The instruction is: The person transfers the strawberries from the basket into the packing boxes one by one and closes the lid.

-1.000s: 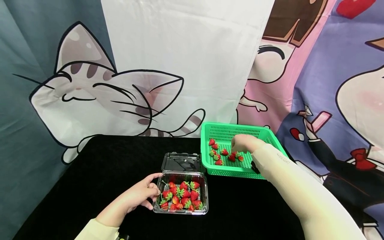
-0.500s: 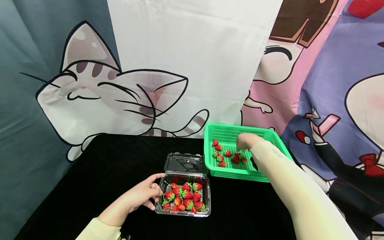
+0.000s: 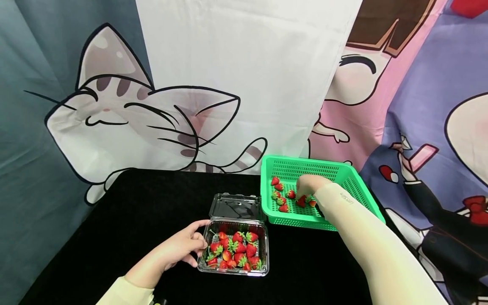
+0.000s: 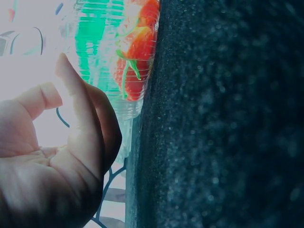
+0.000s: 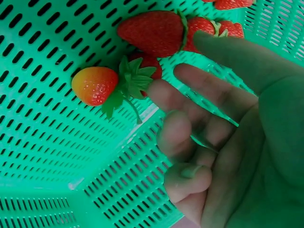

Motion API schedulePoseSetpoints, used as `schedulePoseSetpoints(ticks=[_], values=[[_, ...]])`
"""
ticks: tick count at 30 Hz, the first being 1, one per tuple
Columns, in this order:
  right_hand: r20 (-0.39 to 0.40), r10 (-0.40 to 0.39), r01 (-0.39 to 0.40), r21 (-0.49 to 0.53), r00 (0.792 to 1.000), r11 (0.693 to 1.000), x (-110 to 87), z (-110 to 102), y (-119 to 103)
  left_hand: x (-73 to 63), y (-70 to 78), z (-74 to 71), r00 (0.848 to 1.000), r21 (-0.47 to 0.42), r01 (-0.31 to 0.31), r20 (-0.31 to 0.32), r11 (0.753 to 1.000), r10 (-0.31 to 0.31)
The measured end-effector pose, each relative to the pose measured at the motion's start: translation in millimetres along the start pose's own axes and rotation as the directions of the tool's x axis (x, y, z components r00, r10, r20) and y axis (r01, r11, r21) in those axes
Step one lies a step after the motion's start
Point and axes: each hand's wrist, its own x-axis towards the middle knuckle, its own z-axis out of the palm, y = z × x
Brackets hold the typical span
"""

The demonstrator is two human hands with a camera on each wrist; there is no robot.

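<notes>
A clear plastic clamshell box (image 3: 232, 274) lies on the black cloth, its lid (image 3: 236, 207) folded back. Red strawberries (image 3: 240, 248) with green leaves fill much of it. My left hand (image 3: 184, 245) holds the box's left side, index finger at the far corner, thumb near the front one. In the left wrist view the box wall stands beyond curled fingers (image 4: 85, 123). My right hand (image 3: 310, 185) reaches down into a green basket (image 5: 42, 118). Its thumb overlaps the end of a large strawberry (image 5: 154, 33). Thumb and fingertips are apart, with a yellow-red strawberry (image 5: 95, 85) just beyond.
More strawberries (image 3: 282, 201) lie scattered in the left part of the basket. The basket's raised green rim (image 3: 301, 223) surrounds the right hand. A printed cloth backdrop (image 3: 232, 51) hangs behind the black-covered table (image 3: 160, 195).
My right hand has lowered toward the strawberries and moved slightly left within the basket. My left hand keeps its place at the box. The head view has shifted a little.
</notes>
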Motion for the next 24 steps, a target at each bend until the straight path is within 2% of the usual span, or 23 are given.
schedulePoseSetpoints(ticks=[7,14,20,24], values=[[0.030,0.086,-0.086,0.008,0.996,0.996,4.2,5,-6,0.4,4.4,-0.2,1.000,-0.003,0.005,0.009,1.000,-0.005],[-0.015,0.038,-0.040,-0.166,0.999,0.985,10.5,15,-9,2.1,3.7,1.4,1.000,-0.001,0.008,0.014,1.000,-0.008],[-0.048,0.034,-0.042,-0.197,0.998,0.979,12.5,16,-13,2.6,2.6,0.2,1.000,-0.005,0.011,0.008,1.000,-0.011],[-0.020,0.034,-0.038,-0.209,0.999,0.977,11.5,14,-15,1.7,2.4,-0.9,1.000,-0.010,0.015,0.007,1.000,-0.015]])
